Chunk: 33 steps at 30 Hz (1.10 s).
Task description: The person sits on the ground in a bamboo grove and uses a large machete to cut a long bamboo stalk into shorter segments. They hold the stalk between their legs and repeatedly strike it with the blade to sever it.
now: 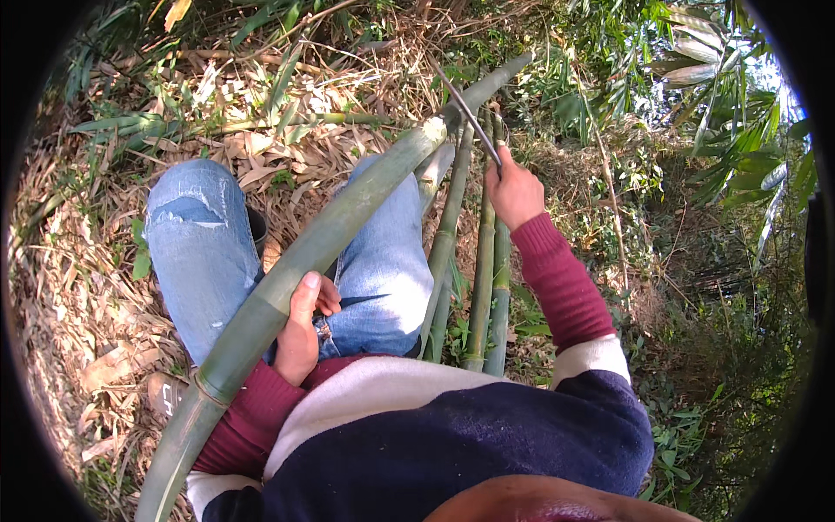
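A thick green bamboo pole point(348, 217) runs slantwise from the near left, across my lap, to the far middle. My left hand point(300, 331) is closed on its underside, thumb on top and fingers partly hidden. In my right hand point(517, 190), right of the pole's far part, is a long-bladed knife point(464, 103); its handle is hidden in my fist. Its thin blade, seen almost edge-on, crosses the pole just beyond a pale patch. Whether the edge touches the bamboo I cannot tell.
Several more bamboo poles point(481, 270) lie side by side right of my bent, jeans-clad legs point(196, 252). Dry leaves point(96, 287) cover the ground at left. Leafy green branches point(757, 165) hang at the far right. A brown shoe point(165, 393) shows beside the pole's near part.
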{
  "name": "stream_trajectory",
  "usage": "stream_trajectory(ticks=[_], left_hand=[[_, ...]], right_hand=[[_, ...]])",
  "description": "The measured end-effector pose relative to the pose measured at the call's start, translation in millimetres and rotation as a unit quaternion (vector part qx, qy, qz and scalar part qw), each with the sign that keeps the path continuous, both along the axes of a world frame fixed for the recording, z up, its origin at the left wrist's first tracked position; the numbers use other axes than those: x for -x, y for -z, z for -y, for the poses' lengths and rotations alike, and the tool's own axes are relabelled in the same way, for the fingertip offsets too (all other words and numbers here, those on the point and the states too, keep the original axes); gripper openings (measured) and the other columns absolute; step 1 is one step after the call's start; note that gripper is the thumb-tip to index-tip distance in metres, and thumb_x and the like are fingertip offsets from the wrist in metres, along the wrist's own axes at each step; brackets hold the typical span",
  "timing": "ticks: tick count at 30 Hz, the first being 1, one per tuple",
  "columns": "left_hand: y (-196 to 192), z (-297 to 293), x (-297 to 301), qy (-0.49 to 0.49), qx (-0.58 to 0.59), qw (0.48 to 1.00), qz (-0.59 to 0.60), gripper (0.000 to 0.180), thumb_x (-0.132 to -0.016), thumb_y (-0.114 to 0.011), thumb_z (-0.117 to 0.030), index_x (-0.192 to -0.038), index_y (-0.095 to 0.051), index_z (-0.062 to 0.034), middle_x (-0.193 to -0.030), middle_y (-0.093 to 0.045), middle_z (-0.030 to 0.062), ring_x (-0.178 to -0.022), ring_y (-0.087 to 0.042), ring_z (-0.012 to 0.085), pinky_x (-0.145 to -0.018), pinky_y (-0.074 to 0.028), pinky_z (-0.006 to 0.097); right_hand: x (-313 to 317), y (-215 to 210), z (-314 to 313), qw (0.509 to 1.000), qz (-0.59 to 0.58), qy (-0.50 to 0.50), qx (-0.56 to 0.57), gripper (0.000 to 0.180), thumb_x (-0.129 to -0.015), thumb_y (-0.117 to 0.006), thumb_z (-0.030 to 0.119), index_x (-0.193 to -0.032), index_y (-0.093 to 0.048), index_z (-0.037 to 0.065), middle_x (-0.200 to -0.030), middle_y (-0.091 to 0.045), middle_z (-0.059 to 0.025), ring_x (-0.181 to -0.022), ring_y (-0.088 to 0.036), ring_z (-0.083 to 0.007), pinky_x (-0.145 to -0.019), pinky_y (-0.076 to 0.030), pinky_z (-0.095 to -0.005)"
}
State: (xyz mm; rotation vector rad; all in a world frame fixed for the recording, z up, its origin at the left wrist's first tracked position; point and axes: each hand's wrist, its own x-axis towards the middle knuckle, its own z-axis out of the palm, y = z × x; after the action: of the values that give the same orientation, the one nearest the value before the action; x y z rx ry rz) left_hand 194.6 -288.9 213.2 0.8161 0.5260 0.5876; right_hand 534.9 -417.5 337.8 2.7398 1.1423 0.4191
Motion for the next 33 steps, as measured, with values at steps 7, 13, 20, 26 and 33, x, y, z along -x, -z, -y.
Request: stream_trajectory(ticks=[7,13,20,26,33], left_hand=[[-6.9,-4.6,-2.8,0.066,-0.019,0.997,0.018,0.069,-0.107,-0.034,-0.060,-0.126,-0.057,0.0026,-0.081,-0.063,0.0107,-0.076,-0.059,0.0181,-0.073,-0.046,0.032],[-52.9,3.1,13.5,0.280,-0.150,0.948,-0.016,0.041,-0.107,-0.058,-0.022,-0.139,-0.056,0.0018,-0.100,-0.071,0.0098,-0.098,-0.067,0.0179,-0.093,-0.051,0.032],[-156.5,-51.4,-21.6,0.243,-0.467,0.843,-0.110,0.046,-0.097,-0.070,-0.015,-0.138,-0.057,0.0018,-0.113,-0.069,0.0125,-0.110,-0.064,0.0207,-0.103,-0.047,0.038],[-109.7,-120.2,-172.4,0.243,-0.636,0.705,-0.197,0.080,-0.091,-0.078,-0.037,-0.152,-0.044,0.0034,-0.139,-0.060,0.0251,-0.134,-0.056,0.0344,-0.115,-0.041,0.043],[-81.3,-88.1,-260.9,0.147,-0.773,0.612,-0.072,0.049,-0.090,-0.077,-0.027,-0.132,-0.067,-0.0040,-0.137,-0.064,0.0237,-0.129,-0.062,0.0356,-0.111,-0.047,0.042]], right_hand=[[-3.2,10.2,49.6,0.767,-0.375,0.027,-0.520,0.026,-0.107,-0.059,0.029,-0.118,-0.057,0.005,-0.068,-0.066,-0.0119,-0.054,-0.066,-0.0229,-0.051,-0.053,-0.0337],[15.6,47.3,60.1,0.543,-0.520,0.086,-0.654,0.023,-0.106,-0.063,0.028,-0.114,-0.055,0.008,-0.072,-0.066,-0.0108,-0.056,-0.067,-0.0214,-0.049,-0.056,-0.0326],[28.0,100.6,74.9,0.387,-0.578,0.142,-0.704,0.025,-0.101,-0.068,0.024,-0.112,-0.054,0.007,-0.075,-0.066,-0.0100,-0.060,-0.068,-0.0230,-0.053,-0.058,-0.0339],[34.1,125.8,78.8,0.322,-0.550,0.201,-0.744,0.025,-0.099,-0.068,0.019,-0.113,-0.053,0.005,-0.076,-0.066,-0.0099,-0.061,-0.068,-0.0234,-0.055,-0.059,-0.0345],[44.2,125.7,106.8,0.339,-0.507,0.248,-0.753,0.022,-0.099,-0.066,0.017,-0.112,-0.052,0.005,-0.075,-0.064,-0.0095,-0.059,-0.067,-0.0228,-0.053,-0.059,-0.0355]])
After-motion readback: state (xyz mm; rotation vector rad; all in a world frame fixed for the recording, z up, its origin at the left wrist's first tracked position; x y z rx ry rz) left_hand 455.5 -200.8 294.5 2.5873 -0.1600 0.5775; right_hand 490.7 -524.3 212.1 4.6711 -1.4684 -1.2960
